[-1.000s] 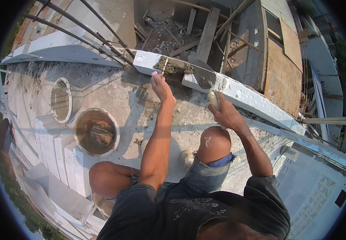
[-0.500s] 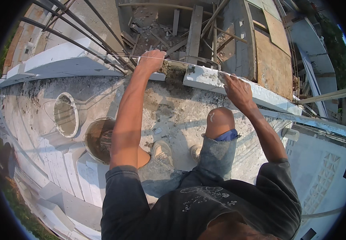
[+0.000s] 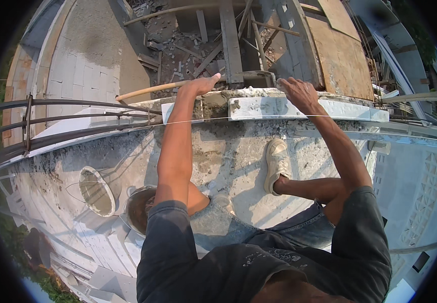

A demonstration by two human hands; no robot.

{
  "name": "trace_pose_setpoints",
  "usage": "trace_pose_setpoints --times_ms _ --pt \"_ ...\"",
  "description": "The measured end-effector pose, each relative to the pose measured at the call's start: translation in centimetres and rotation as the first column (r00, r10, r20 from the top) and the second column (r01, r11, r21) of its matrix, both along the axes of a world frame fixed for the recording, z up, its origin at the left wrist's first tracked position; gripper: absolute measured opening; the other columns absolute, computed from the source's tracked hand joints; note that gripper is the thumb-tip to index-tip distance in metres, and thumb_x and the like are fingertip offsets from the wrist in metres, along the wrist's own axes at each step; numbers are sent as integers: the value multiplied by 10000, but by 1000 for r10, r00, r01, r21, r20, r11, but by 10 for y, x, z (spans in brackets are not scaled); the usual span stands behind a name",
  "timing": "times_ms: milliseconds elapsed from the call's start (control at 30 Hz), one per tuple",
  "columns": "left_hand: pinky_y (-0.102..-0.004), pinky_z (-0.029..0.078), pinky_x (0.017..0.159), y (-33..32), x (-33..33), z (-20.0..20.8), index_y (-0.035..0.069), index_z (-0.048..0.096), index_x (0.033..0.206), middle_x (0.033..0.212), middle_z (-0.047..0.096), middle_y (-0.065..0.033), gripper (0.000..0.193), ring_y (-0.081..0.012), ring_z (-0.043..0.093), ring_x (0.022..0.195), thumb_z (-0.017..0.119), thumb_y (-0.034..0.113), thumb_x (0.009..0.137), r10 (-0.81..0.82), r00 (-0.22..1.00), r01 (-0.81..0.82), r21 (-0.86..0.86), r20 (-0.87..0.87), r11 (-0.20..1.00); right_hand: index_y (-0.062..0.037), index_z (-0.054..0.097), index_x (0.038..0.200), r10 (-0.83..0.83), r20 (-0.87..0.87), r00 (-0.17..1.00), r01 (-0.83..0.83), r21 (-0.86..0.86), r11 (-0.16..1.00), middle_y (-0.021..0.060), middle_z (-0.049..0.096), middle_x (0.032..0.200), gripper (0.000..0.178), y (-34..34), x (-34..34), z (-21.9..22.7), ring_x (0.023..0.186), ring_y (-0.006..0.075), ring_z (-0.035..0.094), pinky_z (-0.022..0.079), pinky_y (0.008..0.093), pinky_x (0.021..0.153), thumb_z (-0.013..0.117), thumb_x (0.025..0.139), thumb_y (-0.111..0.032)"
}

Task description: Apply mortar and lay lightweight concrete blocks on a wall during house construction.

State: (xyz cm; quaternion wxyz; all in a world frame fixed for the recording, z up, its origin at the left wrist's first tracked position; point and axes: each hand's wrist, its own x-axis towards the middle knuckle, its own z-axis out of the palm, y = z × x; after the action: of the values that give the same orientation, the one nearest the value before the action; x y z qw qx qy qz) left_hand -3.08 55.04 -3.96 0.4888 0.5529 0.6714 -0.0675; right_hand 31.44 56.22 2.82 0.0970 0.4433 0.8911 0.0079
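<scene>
My left hand (image 3: 201, 85) is beyond the low wall's far edge, fingers bent down out of sight, one tip pointing right. It overlaps a curved wooden pole (image 3: 150, 90); contact cannot be told. Just over the top of a long white block (image 3: 264, 107), my right hand (image 3: 299, 94) has its fingers curled; whatever lies under them is hidden. A thin taut white string (image 3: 249, 117) crosses in front of the block and passes by both forearms. Left of a gap with grey mortar (image 3: 215, 107) sits a smaller white block (image 3: 183, 113).
Steel rebars (image 3: 77, 121) stick out at left. A mortar bucket (image 3: 97, 192) stands on the rough floor, with another bucket (image 3: 139, 209) partly behind my left arm. Beyond the wall lies a lower area with rubble, planks (image 3: 231, 40) and plywood (image 3: 339, 60).
My view has shifted. The string ran at my fingers before; now it crosses by my forearms, with both hands beyond it. My right leg has swung out to the right.
</scene>
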Motion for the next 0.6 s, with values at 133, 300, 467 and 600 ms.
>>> trace_pose_setpoints --times_ms 133,300,467,600 --pt "-504 218 1163 12 27 -20 45 365 1464 1544 287 -189 910 -364 239 1439 147 736 913 -74 997 73 -125 -2 989 -260 586 1178 151 41 988 -152 20 988 10 627 956 324 11 -13 -25 939 196 656 496 358 757 544 897 -103" --pt "-516 219 1165 22 42 -34 46 345 1473 1557 264 -174 894 -365 226 1444 168 726 920 -230 972 212 -235 -53 949 -291 607 1145 188 77 979 -194 72 978 -19 598 935 300 13 -11 -20 946 155 630 447 342 784 553 898 -129" --pt "-515 222 1160 23 38 -26 45 336 1480 1543 296 -186 897 -354 236 1445 192 731 921 -237 971 239 -236 37 942 -287 634 1126 78 -50 996 -77 24 997 -16 614 924 305 -11 -4 8 922 165 627 435 349 783 553 885 -118" --pt "-506 211 1161 16 38 -24 38 316 1490 1533 327 -175 945 -342 228 1450 187 765 900 -207 976 217 -281 63 935 -241 626 1180 -160 -53 986 160 -7 987 27 609 929 382 -54 -5 31 927 216 615 437 395 815 615 828 -94"
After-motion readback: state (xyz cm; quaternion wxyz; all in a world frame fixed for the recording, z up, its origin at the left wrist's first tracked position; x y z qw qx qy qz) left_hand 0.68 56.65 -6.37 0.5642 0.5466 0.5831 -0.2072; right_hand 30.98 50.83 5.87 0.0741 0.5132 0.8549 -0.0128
